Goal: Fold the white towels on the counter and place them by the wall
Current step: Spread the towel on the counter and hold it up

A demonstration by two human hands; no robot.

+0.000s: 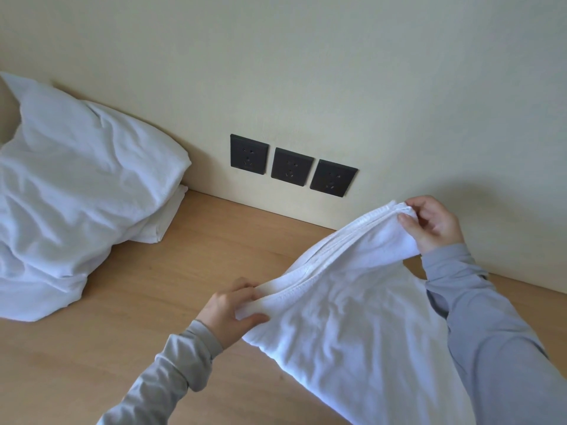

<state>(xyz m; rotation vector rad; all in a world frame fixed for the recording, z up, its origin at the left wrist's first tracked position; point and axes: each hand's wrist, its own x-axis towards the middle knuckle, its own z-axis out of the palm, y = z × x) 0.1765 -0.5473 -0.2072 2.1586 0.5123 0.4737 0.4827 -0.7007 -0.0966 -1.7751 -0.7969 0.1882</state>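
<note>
Far left, a rumpled pile of white towels (76, 194) was heaped on the wooden counter (171, 271), pushed right up against the cream wall (306, 72), with a flatter folded piece (159, 223) poking out from under its right edge. Further along, three dark socket plates (291, 170) were set in a row low on the wall; any marking on them was too small to be made out. Then the left hand (233, 308): its fingers (245, 286) were curled over the near end of the white towel (352, 326) and the thumb was tucked underneath, so the stitched hem was pinched tight between them, low over the counter. From there the doubled hem was stretched up and to the right, with the rest of the cloth left sagging below it toward the bottom right corner. The far end of the hem was pinched by the right hand (432, 225), thumb and bent fingertips (405, 220) closed on the corner, held higher and nearer the wall. Part of the towel's right side was covered by the grey sleeve (491, 332).
</note>
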